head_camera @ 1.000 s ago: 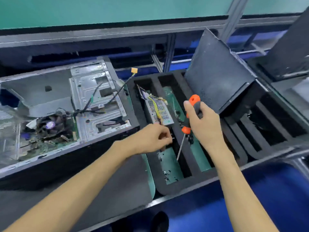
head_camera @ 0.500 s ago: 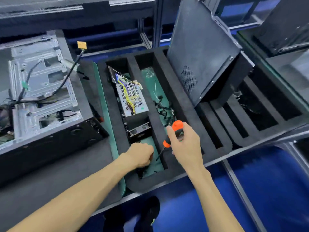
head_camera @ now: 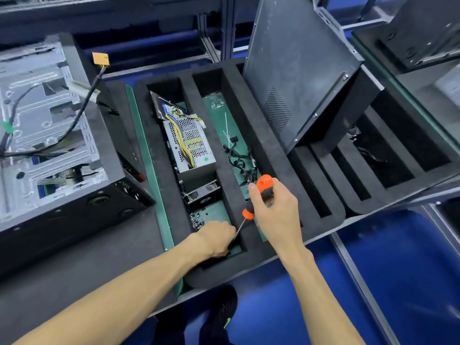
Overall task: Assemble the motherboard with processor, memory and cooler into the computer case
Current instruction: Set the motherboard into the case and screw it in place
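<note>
The open computer case [head_camera: 57, 155] lies on its side at the left, with its metal drive cage and black cables showing. A black foam tray [head_camera: 231, 170] with long slots sits in the middle. My right hand [head_camera: 276, 212] is closed around an orange-and-black screwdriver [head_camera: 258, 195], tip pointing down-left. My left hand [head_camera: 219, 237] reaches into the near end of the left slot, fingers curled beside a pile of small screws [head_camera: 198, 221]; what the fingers hold is hidden.
A metal power supply [head_camera: 189, 143] with yellow wires lies in the left slot. Loose black cables [head_camera: 240, 160] lie in the middle slot. A dark side panel [head_camera: 296, 68] leans over the tray's right part. Blue floor and a shoe [head_camera: 219, 317] are below.
The view has swung right and down, so the case slid left. My left hand went from the power supply to the slot's near end. The screwdriver hand came nearer too.
</note>
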Tool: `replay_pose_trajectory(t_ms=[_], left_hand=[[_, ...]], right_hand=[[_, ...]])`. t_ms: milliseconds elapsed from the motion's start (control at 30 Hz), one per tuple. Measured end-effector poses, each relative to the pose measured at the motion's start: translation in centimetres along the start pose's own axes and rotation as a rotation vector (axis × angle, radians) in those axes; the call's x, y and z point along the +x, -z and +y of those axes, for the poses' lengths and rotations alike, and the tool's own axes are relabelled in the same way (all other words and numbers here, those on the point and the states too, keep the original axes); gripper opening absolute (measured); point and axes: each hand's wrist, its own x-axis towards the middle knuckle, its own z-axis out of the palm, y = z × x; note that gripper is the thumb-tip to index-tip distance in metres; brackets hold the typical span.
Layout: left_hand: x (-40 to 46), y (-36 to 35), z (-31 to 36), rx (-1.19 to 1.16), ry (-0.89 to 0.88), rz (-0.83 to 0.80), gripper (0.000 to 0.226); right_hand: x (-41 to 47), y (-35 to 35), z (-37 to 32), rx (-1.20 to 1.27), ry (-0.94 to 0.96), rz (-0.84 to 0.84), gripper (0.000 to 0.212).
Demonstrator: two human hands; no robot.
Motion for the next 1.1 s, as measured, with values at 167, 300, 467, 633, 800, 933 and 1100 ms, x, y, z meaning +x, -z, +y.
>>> replay_pose_trajectory(t_ms=[167,300,467,633,800,933,1100], left_hand=[[-1.1,1.5,-0.7,-0.046,0.018,0.113,0.009],[-3.1,3.7,-2.7,-0.433,0.105,0.314,0.006],[-7.3,7.0,-3.8,-1.078,0.122,0.485,0.019],[-13.7,10.7,-5.2,-1.64,-0.023,0.697,0.008],[-20.6,12.8,-8.1,-2.095,-0.166,0.799,0.014],[-25.0,12.8,-11.4,-2.27,-0.264,0.881,0.006],[-29.3,11.2,-15.9,-2.277,-0.298,0.978,0.007]], right_hand=[[0.2,-0.1,-0.9,0.028,-0.022,0.047,0.027],[1.1,0.3,-3.3,0.14,-0.052,0.188,0.027],[2.4,-0.1,-7.0,0.467,-0.143,0.302,0.039],[2.8,-2.4,-12.3,0.795,-0.224,0.325,0.036],[2.2,-5.7,-17.0,1.01,-0.199,0.279,0.034],[1.4,-9.1,-20.2,1.001,-0.165,0.206,0.035],[0.0,-14.0,-23.4,0.941,-0.16,0.152,0.034]])
